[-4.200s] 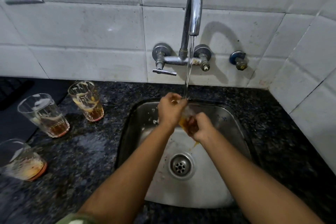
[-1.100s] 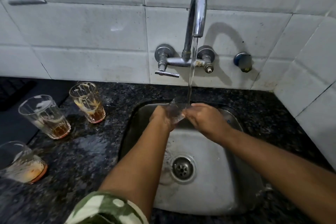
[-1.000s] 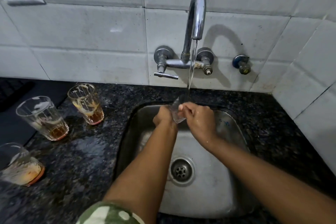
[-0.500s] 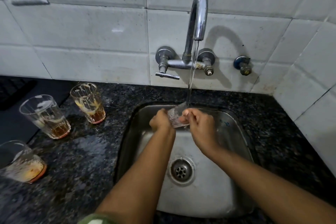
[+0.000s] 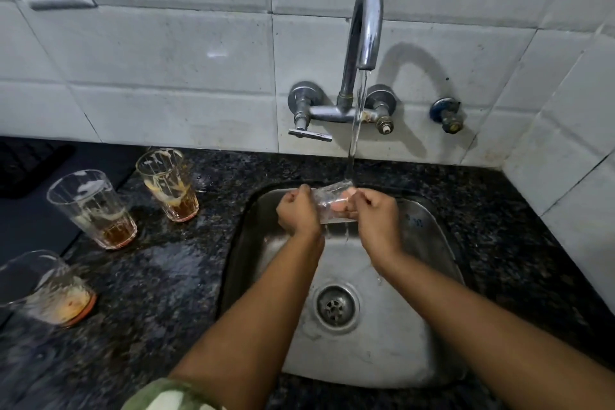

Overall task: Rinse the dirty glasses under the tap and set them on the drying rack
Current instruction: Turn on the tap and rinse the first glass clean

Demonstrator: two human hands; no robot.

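Both hands are clamped on one glass, held on its side over the far part of the sink: the left hand is curled round one end, and the right hand grips the other, with some of its fingers showing through the clear wall as if inside the mouth. Compared with a few seconds ago, when brown liquid was pouring out between the hands, the glass now looks clear, and it has been turned from tilted to lying level under the water from the tap, which strikes its upper side and drips off below. That suggests this glass is nearly rinsed and ready for the drying rack, which is not clearly in view. Three dirty glasses wait on the dark counter to the left, brown dregs inside.
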